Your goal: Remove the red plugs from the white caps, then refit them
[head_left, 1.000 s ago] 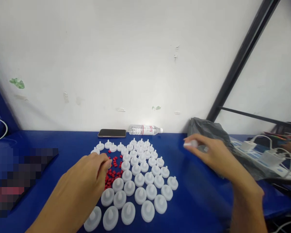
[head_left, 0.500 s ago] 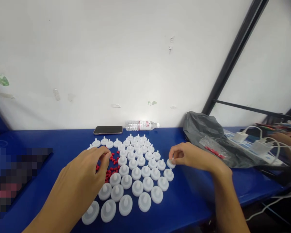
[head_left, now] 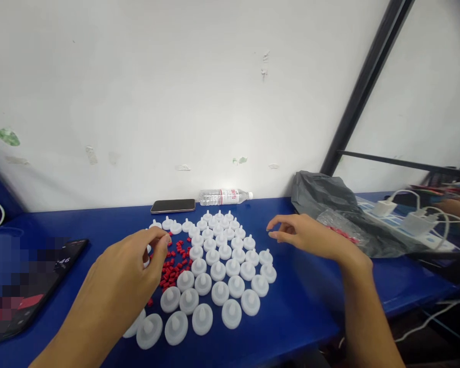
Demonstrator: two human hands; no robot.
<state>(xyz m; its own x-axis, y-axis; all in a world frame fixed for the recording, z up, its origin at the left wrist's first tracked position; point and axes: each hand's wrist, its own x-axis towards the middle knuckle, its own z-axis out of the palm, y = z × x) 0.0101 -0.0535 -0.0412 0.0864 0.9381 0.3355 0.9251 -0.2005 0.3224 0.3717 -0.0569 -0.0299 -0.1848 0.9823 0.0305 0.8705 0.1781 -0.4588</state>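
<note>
Many round white nozzle caps stand spout-up on the blue table. Small red tubular pieces lie loose among them, on the left side. Over these pieces my left hand is closed, with thumb and index fingertip pressed together; whatever is in the pinch is too small or hidden to make out. Just right of the group my right hand hovers with thumb and index finger apart and nothing between them. The nearest white cap stands below and left of its fingertips.
A phone and a clear plastic bottle lie by the wall. To the right are a grey plastic bag, a clear bag with red pieces and a power strip with chargers. Another phone lies at left.
My right hand has let go of a white nozzle cap at the group's right edge and risen off it, its fingers parting. My left hand has shifted slightly left, still pinched.
</note>
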